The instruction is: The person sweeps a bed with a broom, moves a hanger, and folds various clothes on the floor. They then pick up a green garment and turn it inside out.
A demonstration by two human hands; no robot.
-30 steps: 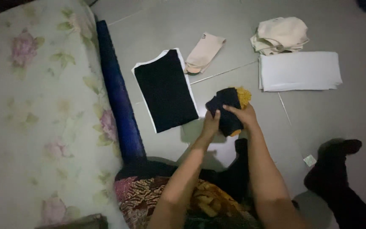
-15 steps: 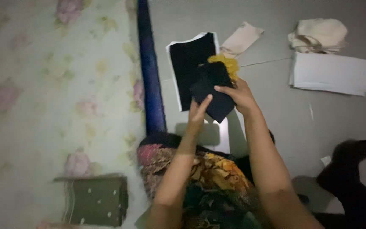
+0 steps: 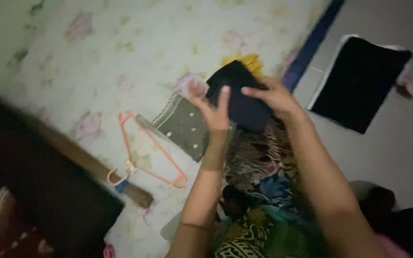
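I see right hand [image 3: 273, 95] fingers closed on dark folded cloth [image 3: 242, 98] | left hand [image 3: 213, 110] open, palm steadying it | risk: yellow layer [image 3: 249, 62] slips loose (one-sided grip) near bed [image 3: 120, 57] edge

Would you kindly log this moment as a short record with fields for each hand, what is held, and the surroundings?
Left hand: left hand, fingers spread, touching the left side of the folded dark garment.
Right hand: right hand, gripping the garment from the top right.
Held item: dark folded cloth with a yellow part showing behind it, raised above the floral sheet.
Near the hands: grey dotted folded cloth; orange hanger flat on the sheet.
Further right: black folded garment on the grey floor.
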